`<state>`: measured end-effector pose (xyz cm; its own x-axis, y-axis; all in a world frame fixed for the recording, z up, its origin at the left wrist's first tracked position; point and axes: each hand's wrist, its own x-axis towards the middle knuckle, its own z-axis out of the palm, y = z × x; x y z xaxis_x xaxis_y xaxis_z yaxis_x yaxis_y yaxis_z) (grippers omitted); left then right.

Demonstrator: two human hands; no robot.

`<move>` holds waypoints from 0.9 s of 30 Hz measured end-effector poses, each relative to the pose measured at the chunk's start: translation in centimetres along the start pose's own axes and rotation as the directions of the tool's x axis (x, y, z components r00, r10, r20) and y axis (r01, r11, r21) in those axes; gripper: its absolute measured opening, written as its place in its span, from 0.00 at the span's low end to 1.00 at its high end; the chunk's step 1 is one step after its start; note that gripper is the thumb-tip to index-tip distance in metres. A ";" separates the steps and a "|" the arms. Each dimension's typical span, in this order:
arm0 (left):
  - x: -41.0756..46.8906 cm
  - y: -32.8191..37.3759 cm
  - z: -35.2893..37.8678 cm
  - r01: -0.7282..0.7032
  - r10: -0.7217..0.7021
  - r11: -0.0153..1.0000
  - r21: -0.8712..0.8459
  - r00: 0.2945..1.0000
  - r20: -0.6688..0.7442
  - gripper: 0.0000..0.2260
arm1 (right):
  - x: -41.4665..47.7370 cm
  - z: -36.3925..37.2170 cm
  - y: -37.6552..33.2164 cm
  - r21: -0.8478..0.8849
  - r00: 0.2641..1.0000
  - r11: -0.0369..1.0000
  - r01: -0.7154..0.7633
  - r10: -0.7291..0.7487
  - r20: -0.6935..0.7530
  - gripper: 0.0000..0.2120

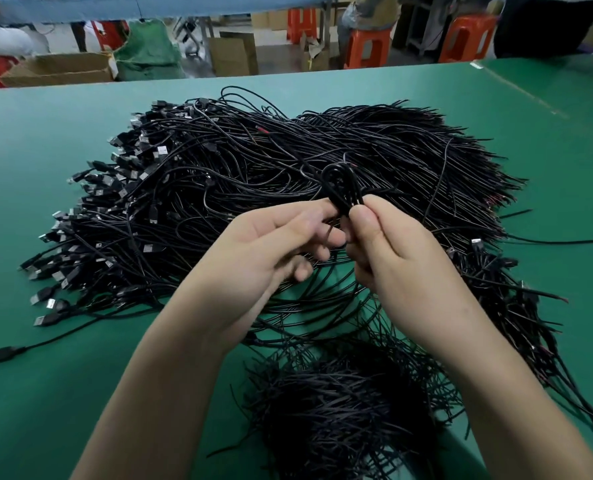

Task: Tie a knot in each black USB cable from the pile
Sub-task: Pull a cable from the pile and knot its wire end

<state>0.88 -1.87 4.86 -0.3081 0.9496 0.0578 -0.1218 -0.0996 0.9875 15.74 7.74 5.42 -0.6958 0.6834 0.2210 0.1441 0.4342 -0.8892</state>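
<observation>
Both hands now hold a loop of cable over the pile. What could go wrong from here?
1. The loop is pinched only by the fingers of the left hand and right hand; it may spring open before the knot is tight.
2. It is held right over the pile; pulling could snag other cables.

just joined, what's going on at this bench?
A person is working at a green table that holds a big pile of black USB cables. The left hand and right hand both pinch one black USB cable, which stands in a small loop above the fingertips; the knot does not look pulled tight yet. A smaller heap of cables lies nearer the person.
</observation>
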 end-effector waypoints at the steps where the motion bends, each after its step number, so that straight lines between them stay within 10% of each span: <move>1: 0.0 -0.1 -0.1 -0.005 0.005 1.000 -0.020 1.000 0.015 0.12 | 0.0 -0.1 0.0 0.078 1.000 0.997 -0.020 0.019 0.018 0.17; 10: 0.5 -1.2 0.6 -0.177 0.176 0.984 -0.005 0.979 -0.101 0.12 | -0.3 -0.4 -0.9 0.462 0.980 0.875 -0.146 0.064 0.189 0.17; 27: 0.5 -1.4 1.8 -0.207 0.207 0.977 -0.042 0.978 -0.012 0.08 | -0.3 -1.6 -0.3 0.502 0.915 0.811 -0.299 0.094 0.393 0.17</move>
<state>2.60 -0.74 3.80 -0.3375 0.9050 0.2590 -0.0944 -0.3063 0.9472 17.04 8.30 6.26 -0.8995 0.4352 -0.0391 -0.0281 -0.1469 -0.9888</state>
